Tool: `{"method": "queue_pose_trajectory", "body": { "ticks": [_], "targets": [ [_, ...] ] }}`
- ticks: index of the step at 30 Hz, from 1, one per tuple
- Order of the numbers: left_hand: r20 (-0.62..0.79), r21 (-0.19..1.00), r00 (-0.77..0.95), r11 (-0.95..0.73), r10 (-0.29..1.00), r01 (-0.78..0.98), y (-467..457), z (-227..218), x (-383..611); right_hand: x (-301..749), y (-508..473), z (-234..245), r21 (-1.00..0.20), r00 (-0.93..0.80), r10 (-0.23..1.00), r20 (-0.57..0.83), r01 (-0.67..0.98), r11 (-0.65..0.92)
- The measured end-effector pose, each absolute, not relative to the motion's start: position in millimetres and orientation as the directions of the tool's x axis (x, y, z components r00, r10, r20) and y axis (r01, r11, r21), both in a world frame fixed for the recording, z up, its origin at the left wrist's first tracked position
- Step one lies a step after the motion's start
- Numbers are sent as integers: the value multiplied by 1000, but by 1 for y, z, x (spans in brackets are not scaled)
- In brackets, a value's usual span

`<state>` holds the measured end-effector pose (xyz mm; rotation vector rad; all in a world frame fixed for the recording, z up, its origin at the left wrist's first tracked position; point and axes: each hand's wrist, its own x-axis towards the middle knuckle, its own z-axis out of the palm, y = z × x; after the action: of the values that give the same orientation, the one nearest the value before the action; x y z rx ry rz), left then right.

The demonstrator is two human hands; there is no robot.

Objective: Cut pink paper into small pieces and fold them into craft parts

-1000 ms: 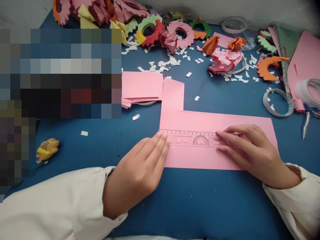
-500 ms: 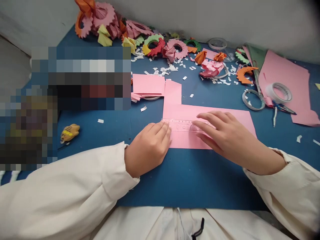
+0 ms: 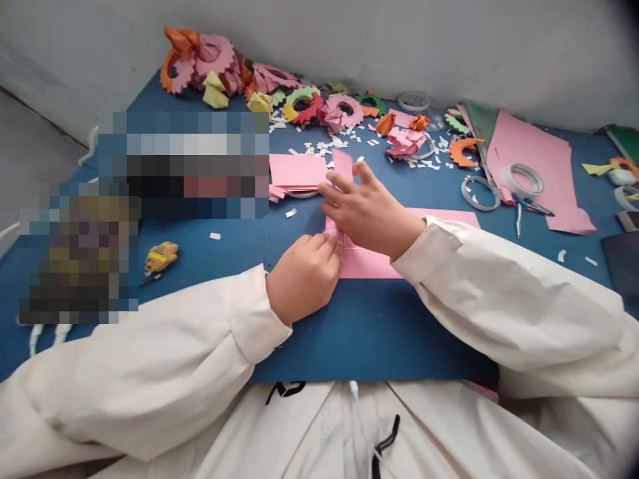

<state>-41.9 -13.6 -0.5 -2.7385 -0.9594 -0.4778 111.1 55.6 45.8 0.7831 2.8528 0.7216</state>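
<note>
A large pink paper sheet [image 3: 372, 266] lies on the blue table before me, with a clear plastic ruler [image 3: 353, 247] on it. My left hand [image 3: 307, 276] is closed, its bunched fingertips pressing on the ruler's left end at the sheet's left edge. My right hand [image 3: 372, 206] reaches across above the ruler and hides most of it. Its fingers are apart, close to a narrow pink paper strip [image 3: 342, 161] that extends upward from the sheet's left side. Whether they touch the strip I cannot tell.
A stack of pink paper pieces [image 3: 298, 171] lies left of the strip. Folded paper rings [image 3: 344, 110] and white scraps line the back. To the right are tape rolls [image 3: 523, 179], scissors [image 3: 532, 206] and more pink paper [image 3: 532, 146]. A small yellow toy [image 3: 160, 257] sits at left.
My right hand has moved left and away from me, from the ruler's right part to the paper strip. The strip's far end now looks blurred. My left hand stays on the ruler's end. The view has shifted slightly.
</note>
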Motion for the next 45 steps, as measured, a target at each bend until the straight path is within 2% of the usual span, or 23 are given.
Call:
{"method": "queue_pose_trajectory", "body": {
  "ticks": [3, 11, 15, 23, 35, 39, 45],
  "targets": [
    [352, -76, 737, -767, 577, 637, -13, -1, -42, 116, 44, 50, 520, -855, 516, 55, 466, 716],
    [320, -63, 740, -766, 592, 640, -13, 2, -41, 134, 18, 30, 433, -768, 627, 131, 613, 661],
    [313, -60, 738, -763, 597, 643, -13, 2, -42, 149, 17, 18, 400, -780, 602, 170, 613, 681],
    [290, -62, 742, -762, 604, 645, -11, 2, -43, 181, 9, 5, 341, -825, 466, 319, 559, 756],
    [204, 8, 693, -709, 691, 705, -10, 16, -33, 191, 10, -4, 195, -799, 447, 401, 551, 811],
    [297, 66, 731, -777, 614, 626, -4, 7, -33, 192, 10, -5, 181, -797, 450, 403, 551, 814],
    [271, 83, 771, -812, 576, 578, -2, 2, -33, 196, 10, -7, 169, -790, 462, 404, 560, 811]
  ]
}}
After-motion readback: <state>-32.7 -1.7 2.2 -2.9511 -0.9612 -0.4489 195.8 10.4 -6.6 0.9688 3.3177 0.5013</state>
